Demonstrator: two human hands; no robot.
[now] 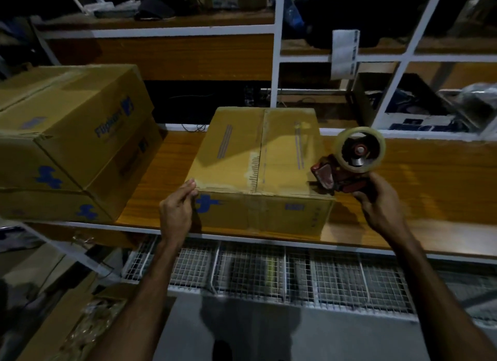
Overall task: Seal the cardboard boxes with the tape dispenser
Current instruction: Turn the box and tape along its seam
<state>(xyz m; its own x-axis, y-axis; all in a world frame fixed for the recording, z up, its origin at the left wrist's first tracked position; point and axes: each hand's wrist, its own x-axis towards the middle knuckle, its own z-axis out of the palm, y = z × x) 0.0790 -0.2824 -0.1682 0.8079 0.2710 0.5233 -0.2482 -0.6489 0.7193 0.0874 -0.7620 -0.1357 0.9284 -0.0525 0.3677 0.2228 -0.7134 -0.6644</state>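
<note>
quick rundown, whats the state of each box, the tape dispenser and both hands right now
box on the table: flaps closed, centre seam visible
stacked boxes: closed, at left
tape dispenser: held, blade end at the box's right near corner
left hand: touching the box's left near corner
right hand: gripping the dispenser handle

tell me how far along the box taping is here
Done: the flaps of the centre box are folded shut; whether its seam already carries tape is unclear. In hand: the right hand holds the tape dispenser at the box's near right corner while the left hand steadies the near left corner. Left: taping the seam. The stacked boxes look closed.
</note>
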